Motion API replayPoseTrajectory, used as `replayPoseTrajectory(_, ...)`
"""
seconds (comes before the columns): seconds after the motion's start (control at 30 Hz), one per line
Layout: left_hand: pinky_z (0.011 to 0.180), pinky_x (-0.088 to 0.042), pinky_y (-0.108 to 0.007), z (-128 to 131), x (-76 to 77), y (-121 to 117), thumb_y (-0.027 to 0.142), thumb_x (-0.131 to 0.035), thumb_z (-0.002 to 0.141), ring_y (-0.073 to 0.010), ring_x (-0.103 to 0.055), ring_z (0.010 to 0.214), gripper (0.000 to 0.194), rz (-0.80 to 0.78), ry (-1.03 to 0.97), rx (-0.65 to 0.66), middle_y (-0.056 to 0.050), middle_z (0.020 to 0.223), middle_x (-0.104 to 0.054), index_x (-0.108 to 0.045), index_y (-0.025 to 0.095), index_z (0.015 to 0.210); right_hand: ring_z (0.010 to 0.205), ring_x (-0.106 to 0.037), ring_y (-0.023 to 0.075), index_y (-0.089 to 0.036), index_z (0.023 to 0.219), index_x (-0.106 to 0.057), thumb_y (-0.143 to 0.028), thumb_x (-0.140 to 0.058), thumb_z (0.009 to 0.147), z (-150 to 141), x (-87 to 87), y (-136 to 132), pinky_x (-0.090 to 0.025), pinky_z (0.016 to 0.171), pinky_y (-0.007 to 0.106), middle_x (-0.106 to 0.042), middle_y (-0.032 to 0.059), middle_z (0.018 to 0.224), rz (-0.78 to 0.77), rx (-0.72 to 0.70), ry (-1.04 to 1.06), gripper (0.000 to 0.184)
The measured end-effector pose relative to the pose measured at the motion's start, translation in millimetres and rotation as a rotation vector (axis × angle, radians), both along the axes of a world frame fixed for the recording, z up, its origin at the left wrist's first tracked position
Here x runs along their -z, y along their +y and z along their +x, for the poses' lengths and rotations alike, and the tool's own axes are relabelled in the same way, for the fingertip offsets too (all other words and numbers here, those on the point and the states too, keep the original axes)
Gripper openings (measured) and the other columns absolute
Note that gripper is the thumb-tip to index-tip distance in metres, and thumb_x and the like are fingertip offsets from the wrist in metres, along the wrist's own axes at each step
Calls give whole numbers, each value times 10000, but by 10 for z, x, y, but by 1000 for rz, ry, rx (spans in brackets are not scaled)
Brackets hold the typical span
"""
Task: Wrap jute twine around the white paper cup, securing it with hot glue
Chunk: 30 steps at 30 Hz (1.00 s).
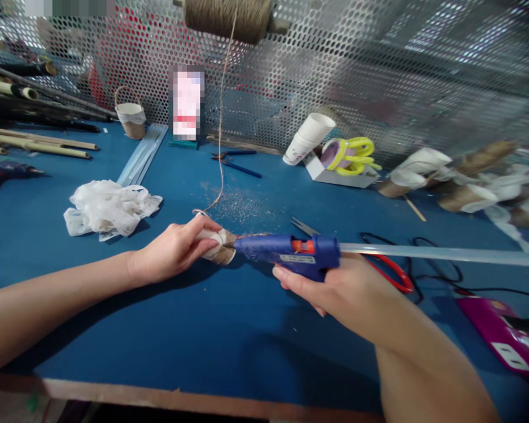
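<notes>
Across the middle of the blue-topped bench (167, 341), I have a small white paper cup partly wrapped in brown twine (224, 254) lying tilted on its side in my left hand (170, 254), thumb and fingers pinched on its wall. A strand of thin brown jute string (221, 129) rises from beside it to the big brown spool (227, 19) at the mesh panel. My right hand (337, 289) has its fingers closed round the handle of a blue plastic glue gun (271, 249), with a long translucent glue stick (423, 252) out the back; I can't tell whether the trigger is squeezed. Its nozzle is right at the wrapped end, touching or just beside it.

I judge the cup very light and its wall thin, easily dented, so a gentle pinch well clear of the nozzle suits it best. The wrapped part should be stiffer and rougher, less slippery than bare paper. The gun looks heavier, and the long stick probably makes it drag backward; the handle is the place to hold it, away from the likely hot tip.
</notes>
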<state>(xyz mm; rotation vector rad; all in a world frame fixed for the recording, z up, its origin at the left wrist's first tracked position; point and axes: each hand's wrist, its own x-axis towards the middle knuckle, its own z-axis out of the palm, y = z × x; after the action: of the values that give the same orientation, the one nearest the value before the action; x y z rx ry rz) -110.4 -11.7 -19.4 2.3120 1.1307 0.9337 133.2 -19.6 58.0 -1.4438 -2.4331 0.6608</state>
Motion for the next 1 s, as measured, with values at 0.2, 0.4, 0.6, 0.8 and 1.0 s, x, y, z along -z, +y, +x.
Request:
replayPoseTrajectory(0.2,594,-512,-240,3,3,3,263,-395,914,-163,-673,708,222,-26,21,-35,-103,874,-692,-477,114,1057,363,-498,143,-259,377,-354,-374,-522,799,-18,-9,-13,-403,458,279,-441,-51,298,4,-17,-22,468)
replayPoseTrajectory(0.4,633,-529,-247,0,-9,3,252,-385,921,-163,-678,748,212,37,6,16,-110,908,-686,-474,111,1052,465,-553,151,-251,402,-399,-390,-554,777,-17,-19,29,-441,523,271,-526,-45,388,-76,26,46,429)
replayPoseTrajectory(0.6,638,-538,-241,-9,-5,6,252,-382,929,-162,-685,757,196,91,40,45,-91,882,-682,-474,125,1046,444,-533,148,-250,490,-496,-383,-567,775,-17,-19,64,-421,486,275,-506,-48,394,-165,101,89,322)
replayPoseTrajectory(0.8,671,-541,-237,-18,-8,-3,254,-375,941,-158,-682,789,204,140,66,68,-108,898,-681,-478,117,1051,342,-442,115,-238,644,-555,-407,-564,762,-27,-3,83,-377,386,248,-439,-78,351,-289,164,141,206)
replayPoseTrajectory(1.0,676,-540,-216,-9,-24,-8,251,-361,950,-152,-687,805,198,171,75,89,-101,886,-685,-477,118,1037,335,-442,113,-230,661,-555,-426,-582,722,-37,-4,103,-381,374,239,-435,-77,348,-322,198,173,208)
